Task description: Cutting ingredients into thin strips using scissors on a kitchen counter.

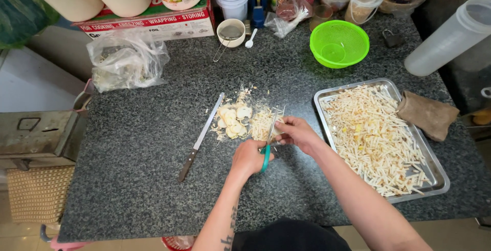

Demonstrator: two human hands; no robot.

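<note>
My left hand (249,158) grips the teal handles of a pair of scissors (269,137) whose blades point away from me over a small heap of pale strips (262,122). My right hand (295,132) pinches a thin pale slice right at the blades. Round pale slices (232,119) lie in a pile just left of the strips, on the dark speckled counter (143,143). A long knife (200,138) rests to the left of that pile, apart from both hands.
A metal tray (439,172) full of cut strips sits at the right, with a brown cloth (427,114) on its far edge. A green colander (338,43), a plastic bag (126,60), a small strainer (230,32), jars and containers line the back.
</note>
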